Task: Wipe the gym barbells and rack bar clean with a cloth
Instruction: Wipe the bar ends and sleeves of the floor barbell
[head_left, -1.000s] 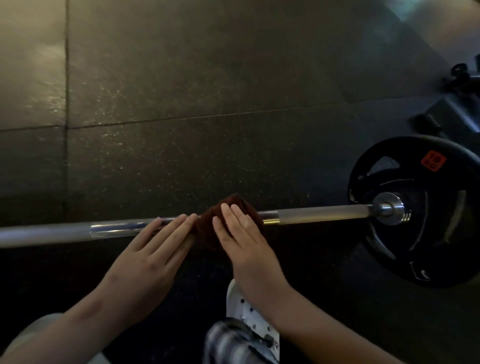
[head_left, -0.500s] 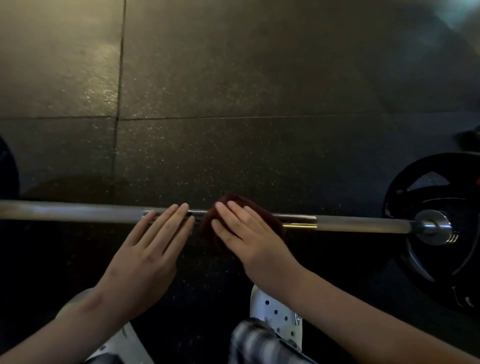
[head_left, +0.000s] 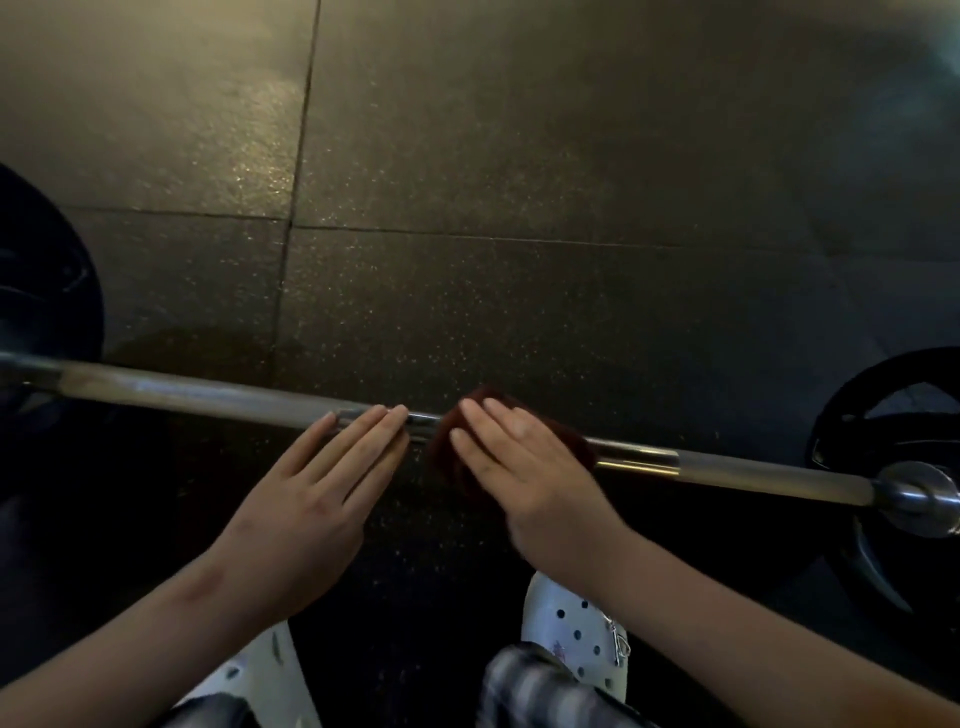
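L hand (head_left: 317, 499) flat on smooth steel bar (head_left: 208, 397), R hand (head_left: 524, 467) flat, pressing fuzzy cloth (head_left: 445, 460).

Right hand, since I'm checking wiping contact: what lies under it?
Under the right hand lies a dark red cloth, pressed onto the barbell shaft. The stretch of shaft beneath the cloth is covered and cannot be seen.

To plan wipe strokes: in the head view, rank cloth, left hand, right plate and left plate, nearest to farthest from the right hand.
1. cloth, under the right hand
2. left hand, just leftward
3. right plate, right end
4. left plate, far left
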